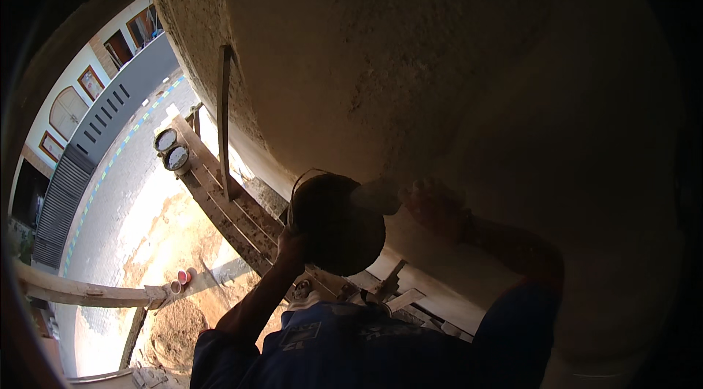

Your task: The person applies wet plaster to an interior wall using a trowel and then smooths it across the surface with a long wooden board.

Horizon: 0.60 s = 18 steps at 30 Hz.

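Left grip [291, 244] holds dark round bucket [378, 244] at left side; right grip [433, 207] holds pale flat-bladed tool [377, 197] at bucket's far right.

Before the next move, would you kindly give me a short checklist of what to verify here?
1. Left hand at the dark bucket: ok, holding its left side.
2. Right hand on the trowel: ok, though dimly lit.
3. Dark bucket's contents: cannot tell, the inside is too dark.
4. Two smaller buckets standing upright on the planks: ok.
5. Light on the wall by the right hand: not ok, deep shadow.
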### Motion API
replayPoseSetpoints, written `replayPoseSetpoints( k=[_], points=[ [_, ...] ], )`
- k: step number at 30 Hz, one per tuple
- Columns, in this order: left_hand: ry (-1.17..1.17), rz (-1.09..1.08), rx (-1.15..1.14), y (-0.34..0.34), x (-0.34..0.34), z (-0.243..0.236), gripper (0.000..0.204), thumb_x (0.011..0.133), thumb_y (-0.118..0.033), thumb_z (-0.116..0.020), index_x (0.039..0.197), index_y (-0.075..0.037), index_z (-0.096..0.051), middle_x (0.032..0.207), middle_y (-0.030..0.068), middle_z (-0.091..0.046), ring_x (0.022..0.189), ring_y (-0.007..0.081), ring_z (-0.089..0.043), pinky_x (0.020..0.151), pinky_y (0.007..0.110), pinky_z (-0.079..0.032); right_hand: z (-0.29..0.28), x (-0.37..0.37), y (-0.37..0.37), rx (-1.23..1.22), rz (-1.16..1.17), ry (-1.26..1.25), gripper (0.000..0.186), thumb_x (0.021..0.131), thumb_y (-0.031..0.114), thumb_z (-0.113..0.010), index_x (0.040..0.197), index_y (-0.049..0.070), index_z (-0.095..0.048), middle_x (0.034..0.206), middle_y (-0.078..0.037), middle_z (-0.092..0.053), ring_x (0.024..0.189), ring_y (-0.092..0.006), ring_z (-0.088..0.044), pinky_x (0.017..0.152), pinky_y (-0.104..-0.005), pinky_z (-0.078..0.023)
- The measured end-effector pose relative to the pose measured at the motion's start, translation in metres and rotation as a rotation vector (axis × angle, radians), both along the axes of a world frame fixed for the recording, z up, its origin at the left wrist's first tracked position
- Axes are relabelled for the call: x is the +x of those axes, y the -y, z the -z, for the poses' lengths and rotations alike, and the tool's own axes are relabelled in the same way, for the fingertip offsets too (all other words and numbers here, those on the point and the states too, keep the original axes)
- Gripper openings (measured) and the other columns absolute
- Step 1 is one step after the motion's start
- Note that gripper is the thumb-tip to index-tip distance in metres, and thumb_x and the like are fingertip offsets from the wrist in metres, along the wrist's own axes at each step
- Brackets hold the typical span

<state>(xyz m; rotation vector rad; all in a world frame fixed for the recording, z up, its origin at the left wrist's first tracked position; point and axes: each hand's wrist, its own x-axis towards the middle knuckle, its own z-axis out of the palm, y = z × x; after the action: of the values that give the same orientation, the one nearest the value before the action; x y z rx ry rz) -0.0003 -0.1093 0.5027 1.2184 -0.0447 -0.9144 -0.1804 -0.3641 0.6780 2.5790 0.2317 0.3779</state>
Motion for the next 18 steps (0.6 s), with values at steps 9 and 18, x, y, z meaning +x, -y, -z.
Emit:
replayPoseSetpoints(
  k=[9,18],
  points=[
    [0.093,-0.021,0.164,0.02,-0.014,-0.066,0.022,0.071,0.0,-0.055,0.093,-0.003,-0.056,0.068,0.0056,-0.058,0.051,0.0151,-0.057,0.043,0.027,-0.047,0.115,-0.011,-0.012,0.824,0.145,-0.402,0.027,0.072,0.016,-0.063,0.096,0.006,-0.055,0.08,-0.014,-0.057,0.073,-0.0305,-0.058,0.066,-0.0398,-0.048],
    [0.134,0.055,0.253,0.006,-0.006,-0.067,0.025,0.071,0.0,-0.054,0.096,-0.002,-0.056,0.071,0.0048,-0.059,0.054,0.0137,-0.056,0.045,0.026,-0.045,0.121,-0.019,-0.019,0.919,0.133,-0.178,0.022,0.077,0.022,-0.063,0.094,0.011,-0.054,0.071,-0.008,-0.057,0.065,-0.0259,-0.06,0.058,-0.0366,-0.049]
  ],
)
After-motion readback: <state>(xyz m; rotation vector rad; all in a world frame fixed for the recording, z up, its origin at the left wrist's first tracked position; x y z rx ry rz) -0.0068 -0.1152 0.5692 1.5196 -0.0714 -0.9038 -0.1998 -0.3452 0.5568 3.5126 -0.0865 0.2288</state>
